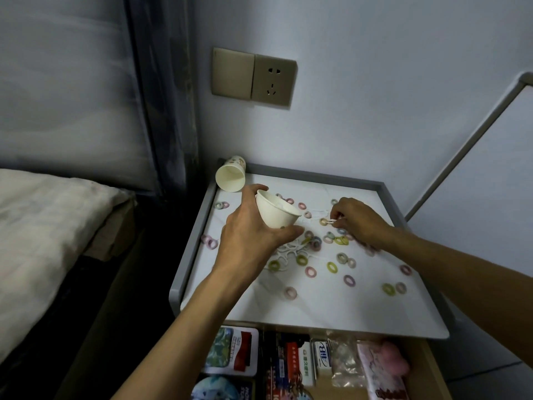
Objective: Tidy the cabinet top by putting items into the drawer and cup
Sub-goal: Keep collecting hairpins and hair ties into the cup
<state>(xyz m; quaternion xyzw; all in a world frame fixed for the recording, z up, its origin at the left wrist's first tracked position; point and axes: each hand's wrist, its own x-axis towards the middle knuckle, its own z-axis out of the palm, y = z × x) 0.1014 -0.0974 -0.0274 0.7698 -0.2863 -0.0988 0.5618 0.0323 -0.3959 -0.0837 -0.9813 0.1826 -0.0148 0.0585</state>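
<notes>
My left hand [248,235] grips a white paper cup [275,210], tilted with its mouth facing up and right, above the cabinet top [317,307]. My right hand [354,219] pinches a small hair tie [331,221] at its fingertips, just right of the cup. Several pastel hair ties [331,267] in green, pink and blue lie scattered over the white top. A white flat plastic piece [288,251] lies under my left hand. Below the front edge, the drawer [421,368] stands open, filled with packets and boxes.
A second paper cup [230,176] lies on its side at the back left corner. The cabinet top has a raised grey rim [190,241]. A wall socket [272,79] is above, a bed [43,226] to the left, a white board [476,174] leaning at right.
</notes>
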